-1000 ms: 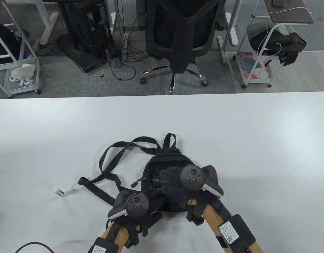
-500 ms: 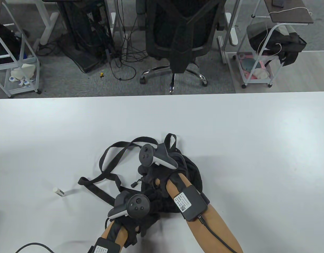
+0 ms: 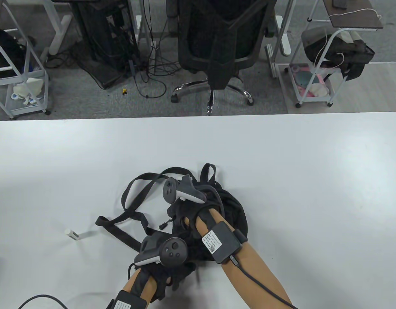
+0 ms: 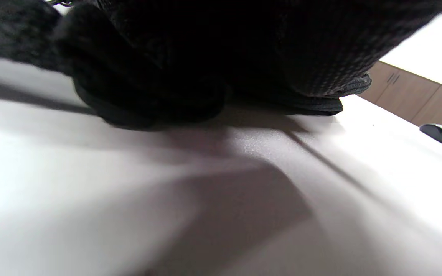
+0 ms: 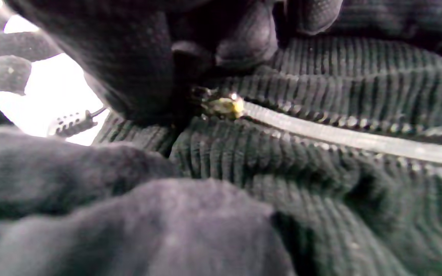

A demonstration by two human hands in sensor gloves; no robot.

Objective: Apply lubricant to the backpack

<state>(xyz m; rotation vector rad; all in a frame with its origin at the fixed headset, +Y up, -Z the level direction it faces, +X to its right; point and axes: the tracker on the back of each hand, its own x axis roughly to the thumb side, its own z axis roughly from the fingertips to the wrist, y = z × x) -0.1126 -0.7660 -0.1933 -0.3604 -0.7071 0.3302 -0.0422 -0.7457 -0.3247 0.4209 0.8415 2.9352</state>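
A small black backpack (image 3: 236, 212) lies flat near the table's front edge, its straps (image 3: 133, 193) spread to the left. My left hand (image 3: 165, 257) grips the bag's lower left corner against the table; in the left wrist view it is a dark mass (image 4: 148, 96). My right hand (image 3: 182, 206) reaches across the bag to its upper left side. In the right wrist view its fingertips (image 5: 244, 42) pinch the brass zipper slider (image 5: 223, 105) at the left end of the zipper track (image 5: 340, 138). A white lubricant stick (image 3: 71, 234) lies on the table left of the straps, in neither hand.
A corded zipper pull (image 3: 165, 224) hangs at the bag's left side. The white table (image 3: 281, 154) stretches behind and to both sides. An office chair (image 3: 217, 48) and wire carts (image 3: 317, 80) stand beyond the far edge. A computer mouse (image 4: 440, 135) lies far off.
My right hand swung from the bag's right-middle across to its upper left side and took hold at the zipper, then shifted slightly further left. My left hand stayed put.
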